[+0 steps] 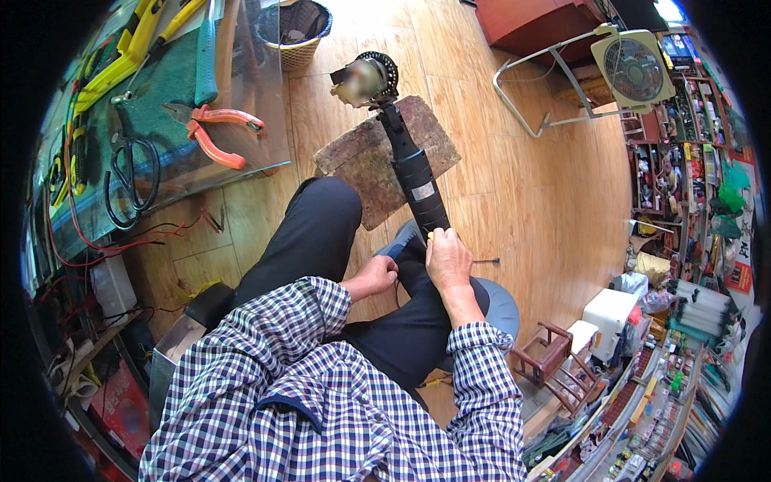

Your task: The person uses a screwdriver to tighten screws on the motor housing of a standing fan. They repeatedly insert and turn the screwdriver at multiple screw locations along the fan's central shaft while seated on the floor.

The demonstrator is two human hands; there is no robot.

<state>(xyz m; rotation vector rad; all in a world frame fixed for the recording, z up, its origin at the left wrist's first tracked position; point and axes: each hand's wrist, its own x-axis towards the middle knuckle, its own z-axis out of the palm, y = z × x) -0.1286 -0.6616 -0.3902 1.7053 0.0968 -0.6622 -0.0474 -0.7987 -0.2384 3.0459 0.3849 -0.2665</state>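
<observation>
A long black cylindrical device [418,189] with a round, holed disc [387,74] and a blurred beige part at its far end slants toward me. My right hand [450,255] is closed at the near end of the device; a small yellow piece [431,235] shows at its fingers, the rest hidden by the hand. A thin dark rod [486,260] shows just right of this hand; whether it is held, I cannot tell. My left hand [374,276] is curled closed over my lap, apart from the device, and what it holds, if anything, is hidden.
Under the device lies a worn slab [353,165] on the wood floor. Left, a glass-topped bench [249,173] carries orange-handled pliers [221,132], black-handled scissors [132,173] and red-black wires. A basket [299,52], a fan [634,71], a small wooden chair [554,353] and crowded shelves surround me.
</observation>
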